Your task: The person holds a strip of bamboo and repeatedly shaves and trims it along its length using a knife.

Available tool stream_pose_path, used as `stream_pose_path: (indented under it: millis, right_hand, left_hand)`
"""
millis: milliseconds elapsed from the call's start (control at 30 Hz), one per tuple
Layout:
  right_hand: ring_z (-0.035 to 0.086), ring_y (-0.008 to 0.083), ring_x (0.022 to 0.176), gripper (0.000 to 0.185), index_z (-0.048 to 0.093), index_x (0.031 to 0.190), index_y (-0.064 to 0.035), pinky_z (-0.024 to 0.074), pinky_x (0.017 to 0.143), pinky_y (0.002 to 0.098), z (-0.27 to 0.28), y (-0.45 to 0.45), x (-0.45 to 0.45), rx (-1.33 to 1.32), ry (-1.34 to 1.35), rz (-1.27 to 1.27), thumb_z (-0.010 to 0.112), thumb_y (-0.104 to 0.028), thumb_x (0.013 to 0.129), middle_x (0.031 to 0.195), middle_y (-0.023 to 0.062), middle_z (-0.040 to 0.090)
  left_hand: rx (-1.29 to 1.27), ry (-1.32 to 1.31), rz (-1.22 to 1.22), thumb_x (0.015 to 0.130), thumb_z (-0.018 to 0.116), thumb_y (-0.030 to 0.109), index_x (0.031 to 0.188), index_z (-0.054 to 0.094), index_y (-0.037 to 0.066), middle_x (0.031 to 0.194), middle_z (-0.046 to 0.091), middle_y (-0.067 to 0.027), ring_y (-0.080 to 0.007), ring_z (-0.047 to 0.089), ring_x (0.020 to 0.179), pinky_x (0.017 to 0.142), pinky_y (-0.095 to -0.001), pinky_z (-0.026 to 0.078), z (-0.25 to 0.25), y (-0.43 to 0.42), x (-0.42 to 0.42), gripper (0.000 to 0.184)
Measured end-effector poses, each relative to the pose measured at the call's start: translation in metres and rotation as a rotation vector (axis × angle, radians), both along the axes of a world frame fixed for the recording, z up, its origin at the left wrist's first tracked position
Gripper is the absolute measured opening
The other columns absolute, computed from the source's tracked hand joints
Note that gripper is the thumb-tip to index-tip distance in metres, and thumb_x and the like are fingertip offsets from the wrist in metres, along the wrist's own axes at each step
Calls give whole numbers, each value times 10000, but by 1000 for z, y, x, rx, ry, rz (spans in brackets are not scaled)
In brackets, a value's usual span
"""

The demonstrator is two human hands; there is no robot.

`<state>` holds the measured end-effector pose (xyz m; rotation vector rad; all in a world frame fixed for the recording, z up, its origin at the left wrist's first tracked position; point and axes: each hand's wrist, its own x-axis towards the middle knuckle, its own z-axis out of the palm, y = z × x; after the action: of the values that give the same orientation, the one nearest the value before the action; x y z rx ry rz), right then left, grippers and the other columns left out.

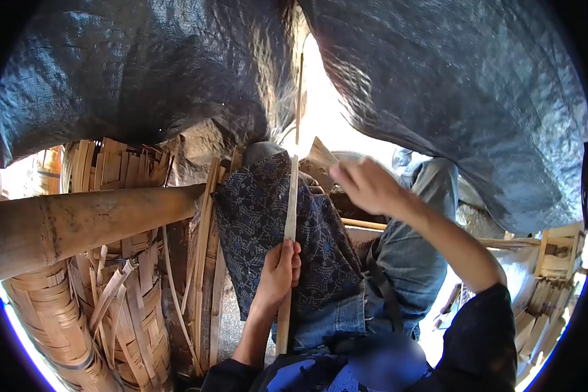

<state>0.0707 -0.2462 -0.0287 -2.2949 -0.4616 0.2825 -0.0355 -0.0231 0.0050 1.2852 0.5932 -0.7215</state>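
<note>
My left hand is closed around a long, pale bamboo strip. The strip runs upright over my lap, its upper end reaching toward the bright gap ahead. A dark patterned cloth lies across my thigh beneath it. To the right of the strip, my right hand is closed and slightly smeared by motion. From its fist a broad, flat, knife-like blade points up and left, its edge close to the strip. My fingers hide the handle.
A thick bamboo pole juts in from the left. Below it stand woven bamboo baskets and split bamboo pieces. Dark plastic sheeting hangs overhead on both sides. More woven bamboo stands at the right.
</note>
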Motion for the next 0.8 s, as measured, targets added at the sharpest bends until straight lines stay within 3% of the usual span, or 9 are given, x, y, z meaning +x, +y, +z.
stream_pose_path:
  millis: [167, 233, 400, 467, 533, 633, 700, 733, 800]
  right_hand:
    - [476, 235, 348, 417, 526, 687, -4, 420, 388, 372, -15, 21, -35, -45, -113, 116, 459, -321, 949, 432, 111, 463]
    - [523, 281, 380, 406, 533, 678, -3, 434, 395, 394, -14, 26, -33, -109, -114, 142, 492, -318, 931, 455, 145, 496]
    - [499, 226, 371, 394, 538, 688, -12, 417, 367, 372, -25, 38, -18, -166, -61, 98, 468, -301, 946, 445, 98, 472]
    - [507, 279, 387, 384, 518, 706, 1, 435, 395, 355, -40, 37, 6, -428, 4, 33, 443, -279, 958, 496, 160, 501]
    - [479, 244, 375, 424, 514, 705, 3, 410, 374, 355, -46, 6, 44, -125, 309, -204, 389, -295, 978, 486, 129, 487]
    - [377, 163, 322, 509, 516, 709, -4, 307, 307, 317, -37, -17, 50, -127, -279, -173, 286, -352, 1000, 438, 24, 412]
    - [312, 88, 318, 500, 477, 660, -67, 248, 283, 263, -13, -7, 21, -46, 127, -63, 267, -369, 998, 427, -55, 289]
    - [321, 60, 318, 475, 476, 669, -62, 230, 269, 262, -12, 0, 5, 85, 7, 16, 299, -359, 995, 427, -46, 315]
    - [330, 81, 309, 446, 487, 698, -38, 260, 276, 272, -10, 12, -19, 16, 100, 101, 342, -344, 987, 421, -18, 351]
  left_hand:
    - [40, -11, -53, 1001, 319, 291, 877, 470, 71, 604, 362, 60, -18, 310, 425, 377, -198, 242, 0, -3, -2, 294]
    - [173, -64, -73, 999, 325, 259, 871, 486, 42, 612, 387, 41, -29, 340, 448, 401, -207, 271, 4, -8, -2, 298]
    - [347, -202, -162, 996, 334, 229, 844, 500, 19, 624, 423, 15, -41, 366, 493, 448, -218, 296, -15, -8, -12, 308]
    - [372, -237, -176, 995, 335, 228, 836, 503, 16, 626, 430, 10, -44, 370, 505, 462, -220, 300, -15, -9, -16, 314]
    - [376, -215, -176, 996, 338, 225, 848, 499, 29, 619, 412, 24, -38, 359, 489, 441, -214, 291, -11, -9, -19, 294]
    - [202, -51, -55, 998, 336, 236, 874, 492, 49, 611, 383, 43, -29, 335, 467, 417, -205, 271, 5, -9, -8, 273]
    - [118, -18, -34, 1000, 329, 248, 886, 488, 60, 608, 366, 52, -27, 319, 454, 405, -203, 253, 5, -5, -6, 271]
    - [39, 8, -29, 1002, 322, 261, 897, 484, 72, 605, 348, 60, -24, 303, 441, 392, -200, 235, 4, -3, -3, 270]
    - [-22, 36, -25, 1004, 305, 272, 889, 468, 79, 600, 317, 68, -22, 271, 428, 384, -199, 201, 4, 2, 2, 278]
